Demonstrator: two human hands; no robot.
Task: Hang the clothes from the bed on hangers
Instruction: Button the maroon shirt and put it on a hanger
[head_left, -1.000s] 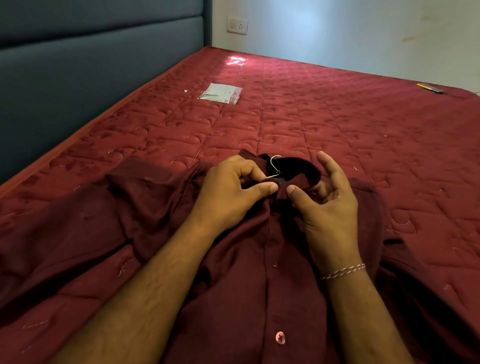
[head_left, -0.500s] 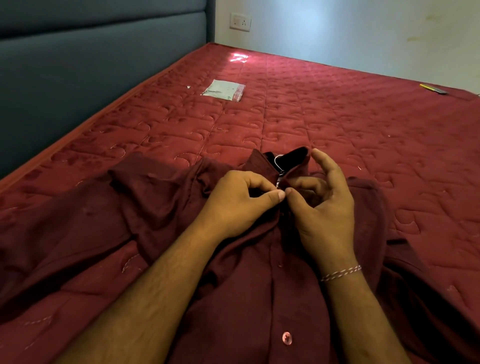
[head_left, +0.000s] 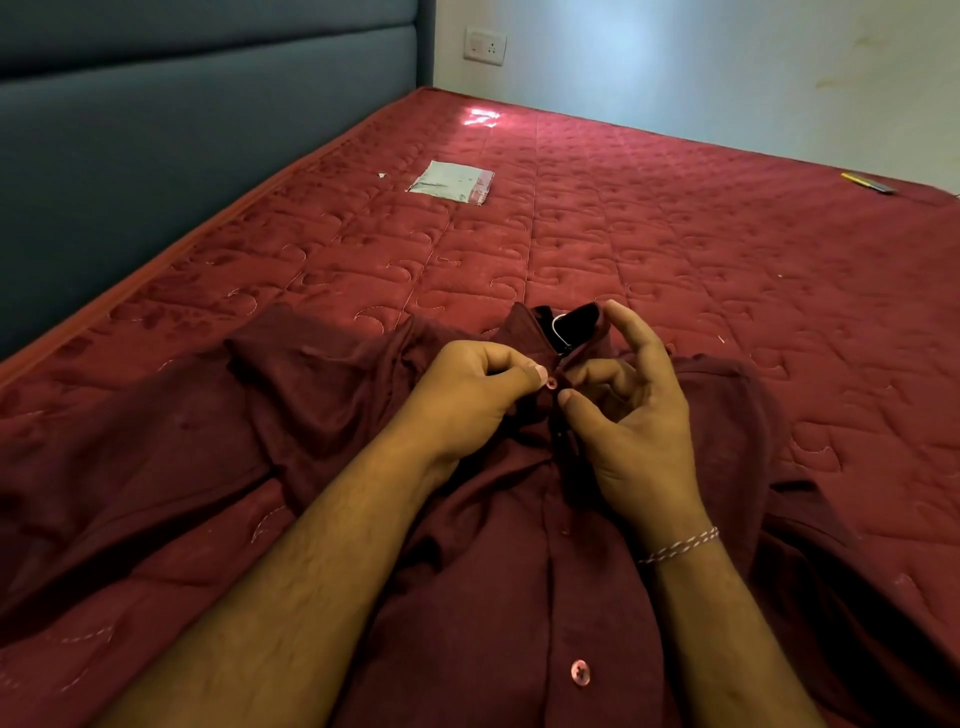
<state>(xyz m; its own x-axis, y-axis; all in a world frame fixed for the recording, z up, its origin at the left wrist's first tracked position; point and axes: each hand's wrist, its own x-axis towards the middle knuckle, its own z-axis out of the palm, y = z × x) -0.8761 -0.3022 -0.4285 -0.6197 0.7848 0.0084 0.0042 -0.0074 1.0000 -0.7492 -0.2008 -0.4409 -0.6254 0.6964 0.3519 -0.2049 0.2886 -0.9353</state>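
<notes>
A maroon shirt (head_left: 467, 597) lies front up on the red quilted mattress (head_left: 675, 249). A metal hanger hook (head_left: 560, 332) shows inside its dark collar opening; the hanger's body is hidden under the fabric. My left hand (head_left: 467, 400) pinches the placket just left of the top pink button (head_left: 551, 383). My right hand (head_left: 628, 415) pinches the opposite placket edge right below that button, its index finger raised by the collar. A second pink button (head_left: 580, 672) shows lower on the shirt front.
A clear plastic packet (head_left: 451, 182) lies on the mattress further back. A yellow and grey pen-like object (head_left: 868, 183) rests near the far right edge. A blue padded headboard (head_left: 156, 130) runs along the left; a wall socket (head_left: 484, 45) sits behind.
Both hands have brought the two collar edges together, narrowing the collar opening. The top pink button now shows between my thumbs.
</notes>
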